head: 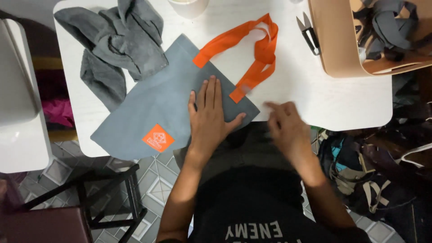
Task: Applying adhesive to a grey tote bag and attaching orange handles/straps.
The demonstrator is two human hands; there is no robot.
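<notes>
A grey fabric tote bag (157, 108) with orange handles (252, 49) and an orange square patch (158, 137) lies flat on the white table (315, 94). My left hand (210, 118) rests flat on the bag's right part, fingers spread, pressing it down. My right hand (288, 128) is blurred, hovering at the table's near edge just right of the bag's corner, fingers loosely apart, holding nothing.
A crumpled dark grey cloth (117, 45) lies at the table's far left. Small black thread snips (308, 31) lie beside a tan bin (351, 40) holding grey fabric pieces. A white cup (189, 6) stands at the far edge. More bags (373, 175) are piled on the floor to the right.
</notes>
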